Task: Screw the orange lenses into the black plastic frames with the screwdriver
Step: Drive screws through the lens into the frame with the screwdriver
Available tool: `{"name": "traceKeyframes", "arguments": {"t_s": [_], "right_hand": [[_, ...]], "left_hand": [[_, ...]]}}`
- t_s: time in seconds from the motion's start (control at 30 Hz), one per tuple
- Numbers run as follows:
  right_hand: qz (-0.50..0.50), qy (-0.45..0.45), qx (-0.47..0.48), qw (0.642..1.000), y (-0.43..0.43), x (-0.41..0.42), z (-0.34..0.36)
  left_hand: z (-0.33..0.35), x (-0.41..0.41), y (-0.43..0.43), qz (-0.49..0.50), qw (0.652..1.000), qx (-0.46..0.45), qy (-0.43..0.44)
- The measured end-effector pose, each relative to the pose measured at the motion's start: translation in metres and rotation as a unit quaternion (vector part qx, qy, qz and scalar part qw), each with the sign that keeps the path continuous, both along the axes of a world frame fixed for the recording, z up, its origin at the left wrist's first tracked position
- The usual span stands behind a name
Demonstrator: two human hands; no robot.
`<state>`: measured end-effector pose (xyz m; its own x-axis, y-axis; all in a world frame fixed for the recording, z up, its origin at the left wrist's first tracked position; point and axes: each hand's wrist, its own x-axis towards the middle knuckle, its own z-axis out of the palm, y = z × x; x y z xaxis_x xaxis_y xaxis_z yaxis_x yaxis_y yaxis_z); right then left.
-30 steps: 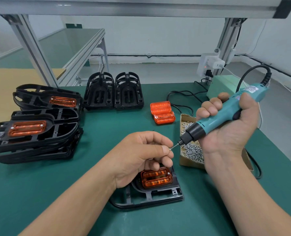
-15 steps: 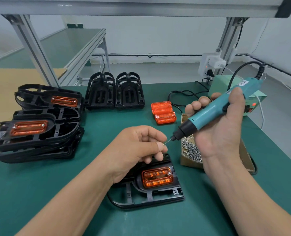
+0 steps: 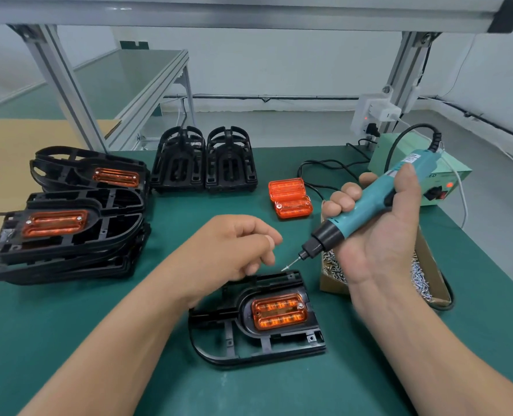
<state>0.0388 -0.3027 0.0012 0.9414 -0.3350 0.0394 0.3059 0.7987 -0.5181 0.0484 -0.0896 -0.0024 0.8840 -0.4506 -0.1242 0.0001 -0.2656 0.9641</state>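
**Gripping the screwdriver (image 3: 366, 202) over a black frame (image 3: 249, 354)**

The right hand (image 3: 378, 238) is wrapped round the teal body of the screwdriver, fingers curled over the top and thumb along the near side. The tool slants down to the left. Its thin bit ends just above the far edge of the frame, close to the left hand's fingertips but not touching them. Whether a screw sits on the tip is too small to tell.

The left hand (image 3: 234, 247) hovers above the far part of the frame with its fingers loosely curled, and nothing can be seen in it.

The frame lies flat on the green tabletop (image 3: 69, 340), between the 2 forearms. An orange lens (image 3: 279, 315) sits in its recess, with a small silver screw head (image 3: 300, 305) at its upper right corner.

On the left is a stack of frames with lenses fitted (image 3: 69, 235). At the far side, 2 bare frames (image 3: 204, 163) stand side by side. Near them lie 2 loose lenses (image 3: 289, 198), touching each other. A cardboard box of screws (image 3: 330, 283) sits just behind the right hand, and a pale green power unit (image 3: 447, 181) stands at the far right.
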Motion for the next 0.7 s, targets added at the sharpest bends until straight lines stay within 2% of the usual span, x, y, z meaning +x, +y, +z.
{"name": "traceKeyframes", "arguments": {"t_s": [0.1, 0.17, 0.3, 0.43, 0.7], "right_hand": [[0.013, -0.004, -0.025, 1.000, 0.007, -0.001, -0.002], [0.027, -0.009, -0.047, 0.998, 0.013, -0.003, -0.003], [0.063, -0.029, -0.090, 0.993, 0.025, -0.007, -0.006], [0.103, -0.062, -0.125, 0.985, 0.034, -0.012, -0.007], [0.145, -0.098, -0.181, 0.968, 0.044, -0.017, -0.006]], "left_hand": [[0.000, 0.011, 0.016, 0.027, 0.989, 0.115, -0.084], [0.001, 0.017, 0.027, -0.008, 0.972, 0.206, -0.114], [0.004, 0.018, 0.035, -0.104, 0.947, 0.293, -0.075], [-0.002, 0.020, 0.032, -0.143, 0.936, 0.313, -0.076], [-0.006, 0.021, 0.029, -0.134, 0.936, 0.314, -0.083]]}}
